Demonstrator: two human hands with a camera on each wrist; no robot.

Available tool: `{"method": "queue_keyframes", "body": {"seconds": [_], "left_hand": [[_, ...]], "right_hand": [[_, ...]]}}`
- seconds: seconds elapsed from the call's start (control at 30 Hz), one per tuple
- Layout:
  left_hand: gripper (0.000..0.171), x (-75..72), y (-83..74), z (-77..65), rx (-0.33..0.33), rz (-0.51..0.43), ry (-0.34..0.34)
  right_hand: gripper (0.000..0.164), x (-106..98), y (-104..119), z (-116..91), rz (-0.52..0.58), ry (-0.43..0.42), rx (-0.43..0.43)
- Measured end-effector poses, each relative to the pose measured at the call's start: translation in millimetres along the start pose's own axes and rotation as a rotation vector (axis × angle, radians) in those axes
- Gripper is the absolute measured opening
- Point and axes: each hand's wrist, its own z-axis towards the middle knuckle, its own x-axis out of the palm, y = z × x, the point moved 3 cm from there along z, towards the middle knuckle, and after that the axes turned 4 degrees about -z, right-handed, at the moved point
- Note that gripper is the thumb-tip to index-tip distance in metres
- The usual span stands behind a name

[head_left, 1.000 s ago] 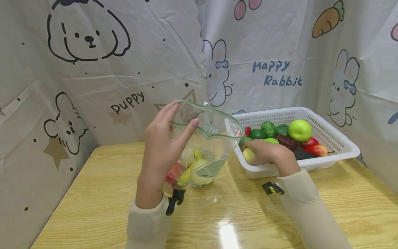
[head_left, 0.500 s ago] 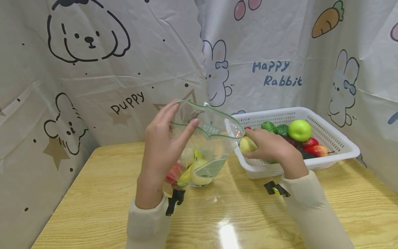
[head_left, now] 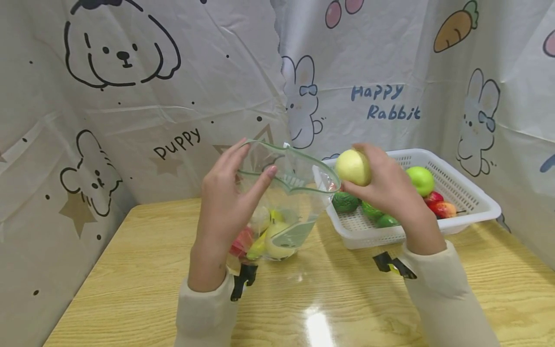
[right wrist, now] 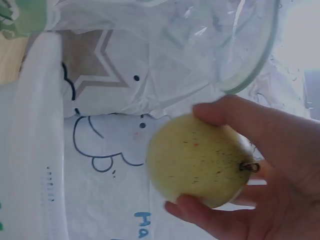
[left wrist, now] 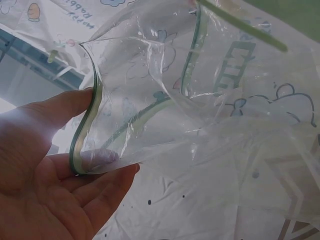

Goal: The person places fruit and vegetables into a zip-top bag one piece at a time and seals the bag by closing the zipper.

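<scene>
My left hand (head_left: 225, 197) holds the mouth of a clear zip bag (head_left: 310, 205) with a green rim, its thumb and fingers spread so the mouth gapes. In the left wrist view one fingertip (left wrist: 102, 157) shows through the plastic inside the rim. Low in the bag lie a yellow banana (head_left: 257, 246), a pale round fruit (head_left: 279, 241) and something red (head_left: 243, 241). My right hand (head_left: 390, 185) grips a round, pale yellow pear (head_left: 352, 167) just right of the bag's mouth. In the right wrist view, the pear's stem points toward the palm.
Behind and below my right hand stands a white perforated basket (head_left: 487, 212). It holds a green apple (head_left: 421, 180), red fruit (head_left: 442, 209) and several dark green pieces (head_left: 345, 202). A wooden table (head_left: 143, 270) carries everything, with a printed cloth (head_left: 173, 111) hung behind.
My right hand has lifted the pear up out of the basket to the height of the bag's mouth. The left hand and bag stay where they were.
</scene>
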Motion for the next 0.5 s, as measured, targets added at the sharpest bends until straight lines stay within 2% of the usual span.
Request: {"method": "queue_keyframes", "body": {"seconds": [0.23, 0.33, 0.5], "left_hand": [[0.064, -0.1, 0.4, 0.1, -0.005, -0.001, -0.002], [0.064, 0.1, 0.9, -0.3, -0.009, -0.003, -0.001], [0.064, 0.8, 1.1, -0.3, -0.005, -0.011, -0.004]], "right_hand": [[0.070, -11, 9, 0, 0.152, -0.209, 0.035], [0.073, -12, 12, 0, 0.238, -0.251, 0.035], [0.074, -12, 18, -2, 0.364, -0.264, 0.064]]}}
